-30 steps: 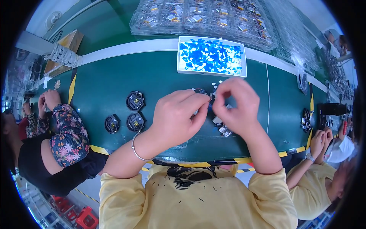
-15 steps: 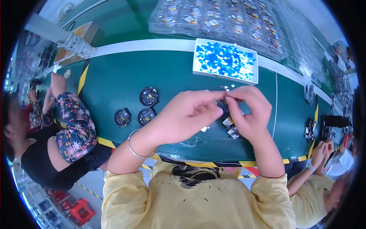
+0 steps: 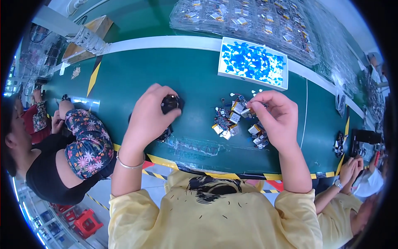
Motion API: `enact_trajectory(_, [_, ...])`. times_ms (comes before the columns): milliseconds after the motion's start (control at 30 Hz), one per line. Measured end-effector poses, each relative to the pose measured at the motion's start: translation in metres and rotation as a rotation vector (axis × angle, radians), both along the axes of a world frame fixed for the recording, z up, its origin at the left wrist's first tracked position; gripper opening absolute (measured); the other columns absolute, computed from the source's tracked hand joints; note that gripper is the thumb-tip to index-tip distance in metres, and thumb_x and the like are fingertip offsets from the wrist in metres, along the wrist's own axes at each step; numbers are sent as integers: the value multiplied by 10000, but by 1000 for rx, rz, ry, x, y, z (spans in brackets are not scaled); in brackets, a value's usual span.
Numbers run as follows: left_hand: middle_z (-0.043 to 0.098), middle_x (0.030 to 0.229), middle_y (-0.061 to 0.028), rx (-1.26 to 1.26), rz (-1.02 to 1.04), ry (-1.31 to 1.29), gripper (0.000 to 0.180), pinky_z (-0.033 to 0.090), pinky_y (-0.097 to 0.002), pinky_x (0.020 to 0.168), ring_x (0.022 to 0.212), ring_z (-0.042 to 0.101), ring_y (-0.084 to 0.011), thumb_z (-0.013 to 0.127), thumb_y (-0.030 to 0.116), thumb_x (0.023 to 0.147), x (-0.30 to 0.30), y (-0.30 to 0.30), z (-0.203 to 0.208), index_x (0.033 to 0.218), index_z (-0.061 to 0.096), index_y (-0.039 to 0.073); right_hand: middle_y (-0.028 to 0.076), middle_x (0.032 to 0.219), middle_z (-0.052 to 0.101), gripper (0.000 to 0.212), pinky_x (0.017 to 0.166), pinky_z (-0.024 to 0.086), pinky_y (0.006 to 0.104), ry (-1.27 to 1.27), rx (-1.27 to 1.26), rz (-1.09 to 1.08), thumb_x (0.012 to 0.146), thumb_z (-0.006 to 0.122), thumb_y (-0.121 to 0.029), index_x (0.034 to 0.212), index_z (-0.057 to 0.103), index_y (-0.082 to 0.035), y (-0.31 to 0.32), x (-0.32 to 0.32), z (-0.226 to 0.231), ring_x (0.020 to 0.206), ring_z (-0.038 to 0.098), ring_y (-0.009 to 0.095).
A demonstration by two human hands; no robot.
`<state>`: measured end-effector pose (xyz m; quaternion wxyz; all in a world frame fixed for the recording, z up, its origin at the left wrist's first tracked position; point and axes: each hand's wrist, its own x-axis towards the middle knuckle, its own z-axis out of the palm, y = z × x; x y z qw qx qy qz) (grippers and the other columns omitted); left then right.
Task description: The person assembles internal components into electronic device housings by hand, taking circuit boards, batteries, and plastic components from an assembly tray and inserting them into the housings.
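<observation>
My left hand [image 3: 153,110] is closed around a round black housing [image 3: 170,103] at the left of the green table. Another dark housing [image 3: 165,135] shows partly below that hand; the rest is covered. My right hand [image 3: 275,118] has thumb and forefinger pinched together at the edge of a pile. Between them is a small silver battery with wires [image 3: 247,112], partly hidden by the fingertips. The pile of small silver batteries with circuit boards and wires [image 3: 226,120] lies to the left of my right hand, and more batteries [image 3: 258,135] lie below its fingers.
A white box [image 3: 253,81] of small blue and white pieces stands beyond my right hand. Clear plastic trays [image 3: 244,23] with batteries sit farther back. Striped tape [image 3: 207,172] marks the near edge. Co-workers sit at left and right.
My hands have parted. The left hand has moved left and closed on a black housing, while the right stays near the pile. The view has shifted slightly.
</observation>
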<state>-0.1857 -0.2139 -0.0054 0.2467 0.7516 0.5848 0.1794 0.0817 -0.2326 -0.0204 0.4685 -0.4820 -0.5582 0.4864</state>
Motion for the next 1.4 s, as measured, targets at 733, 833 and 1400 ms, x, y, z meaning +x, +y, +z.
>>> enact_trajectory(733, [609,1047,-124,-189,-58,-1035,288,478,-240,818,977,581,-143,473,-121,840,113,-7,-17,1114,537,-59,-3,714,540,129,595,429,200,-1,71,-181,748,636,32,743,518,-21,1,-3,7,659,504,39])
enact_trajectory(833, [610,1052,-111,-111,-81,-995,292,470,-232,811,970,579,-135,494,-120,834,113,-10,-16,1113,555,-57,-8,690,516,153,571,413,198,21,17,-188,742,632,33,718,494,-28,0,-5,9,638,481,34])
enact_trajectory(1400, [594,1010,-80,-55,-55,-962,273,465,-191,708,910,570,-93,539,-105,822,110,-14,-17,1087,574,-49,-28,647,451,218,525,362,198,6,-34,-125,740,643,24,671,447,-43,2,-4,7,605,416,30])
